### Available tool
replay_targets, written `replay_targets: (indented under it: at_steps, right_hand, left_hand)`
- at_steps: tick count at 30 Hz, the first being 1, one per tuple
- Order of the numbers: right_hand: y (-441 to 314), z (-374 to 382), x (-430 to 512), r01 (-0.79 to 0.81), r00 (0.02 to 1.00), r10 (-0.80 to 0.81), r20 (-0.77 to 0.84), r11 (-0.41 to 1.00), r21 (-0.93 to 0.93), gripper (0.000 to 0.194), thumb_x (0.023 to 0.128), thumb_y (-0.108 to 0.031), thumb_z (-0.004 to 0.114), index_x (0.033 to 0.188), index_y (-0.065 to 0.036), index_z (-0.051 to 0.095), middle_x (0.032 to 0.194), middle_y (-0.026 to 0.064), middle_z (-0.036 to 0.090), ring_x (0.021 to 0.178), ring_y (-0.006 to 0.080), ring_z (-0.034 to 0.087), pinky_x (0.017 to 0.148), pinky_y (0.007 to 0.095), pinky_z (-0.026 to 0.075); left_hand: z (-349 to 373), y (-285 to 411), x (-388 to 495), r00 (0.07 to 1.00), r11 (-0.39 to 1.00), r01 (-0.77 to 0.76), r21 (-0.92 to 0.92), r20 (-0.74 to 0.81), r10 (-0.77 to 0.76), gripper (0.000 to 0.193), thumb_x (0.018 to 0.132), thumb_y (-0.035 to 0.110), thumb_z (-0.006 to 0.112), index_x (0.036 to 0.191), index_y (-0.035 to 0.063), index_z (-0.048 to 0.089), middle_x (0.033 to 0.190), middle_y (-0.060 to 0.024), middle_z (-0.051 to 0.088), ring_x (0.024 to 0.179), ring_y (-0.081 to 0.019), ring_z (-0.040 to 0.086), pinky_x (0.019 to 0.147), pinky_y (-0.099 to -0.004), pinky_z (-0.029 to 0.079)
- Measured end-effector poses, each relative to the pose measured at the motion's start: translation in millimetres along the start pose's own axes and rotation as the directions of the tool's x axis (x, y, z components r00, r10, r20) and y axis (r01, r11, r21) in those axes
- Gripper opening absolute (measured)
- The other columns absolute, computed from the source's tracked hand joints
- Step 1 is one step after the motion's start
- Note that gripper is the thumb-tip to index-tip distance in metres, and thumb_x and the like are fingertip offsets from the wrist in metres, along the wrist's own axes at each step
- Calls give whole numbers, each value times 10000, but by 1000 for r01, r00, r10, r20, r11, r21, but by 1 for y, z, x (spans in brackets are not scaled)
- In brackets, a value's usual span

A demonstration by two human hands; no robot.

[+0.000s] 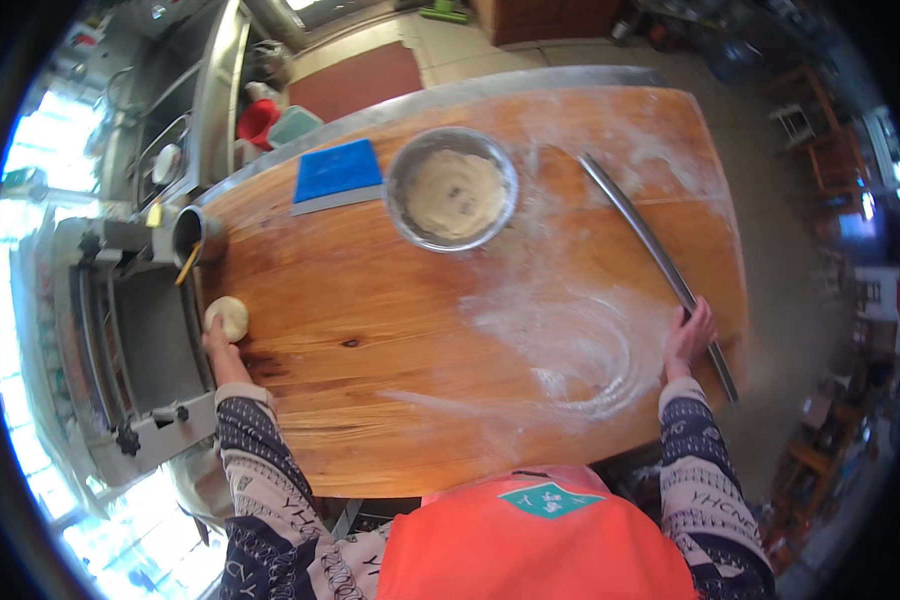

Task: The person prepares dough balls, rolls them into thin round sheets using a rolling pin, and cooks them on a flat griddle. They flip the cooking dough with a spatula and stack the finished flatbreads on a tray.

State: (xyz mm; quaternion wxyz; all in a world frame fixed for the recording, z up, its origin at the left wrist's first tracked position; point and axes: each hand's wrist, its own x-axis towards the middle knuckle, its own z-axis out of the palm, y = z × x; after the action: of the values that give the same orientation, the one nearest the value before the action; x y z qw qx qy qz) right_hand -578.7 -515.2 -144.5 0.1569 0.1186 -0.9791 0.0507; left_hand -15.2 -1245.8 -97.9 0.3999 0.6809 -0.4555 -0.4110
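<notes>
At the table's left edge, my left hand (219, 341) holds a round, pale dough ball (229, 316), with a finger lying over its near side. Part of that grip is hidden. On the far right, my right hand (688, 339) grasps a long metal rolling rod (640, 223) near its lower end. The rod slants across the right part of the wooden tabletop (390, 300) and looks bent by the lens. White flour (577, 352) is spread left of my right hand in a swirled patch.
A metal bowl (390, 196) containing a doughy or floury mass (457, 195) stands at the far middle. Left of it lies a blue-handled dough scraper (337, 171). A metal pot (208, 234) with a yellow handle stands beside a roller machine (157, 337) along the left edge.
</notes>
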Motion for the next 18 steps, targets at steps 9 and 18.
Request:
replay_targets:
  at_steps: [9,18]
  right_hand:
    - [6,-19,-6,-27,1000,27,9,1000,-13,520,948,-319,692,1404,-115,547,1441,99,582,1306,325,541,1120,497,355]
    - [3,-18,-5,6,1000,-6,2,990,141,553,944,-307,683,1435,-104,532,1460,112,572,1315,318,523,1138,507,331]
  left_hand:
    - [117,-53,-203,930,980,133,-150,361,-71,479,947,218,778,1332,15,579,1234,-152,669,1068,-278,695,881,-452,598]
    - [225,-31,-581,371,840,-498,215,928,-17,608,869,240,826,1398,60,588,1332,-190,630,1191,-300,648,963,-427,556]
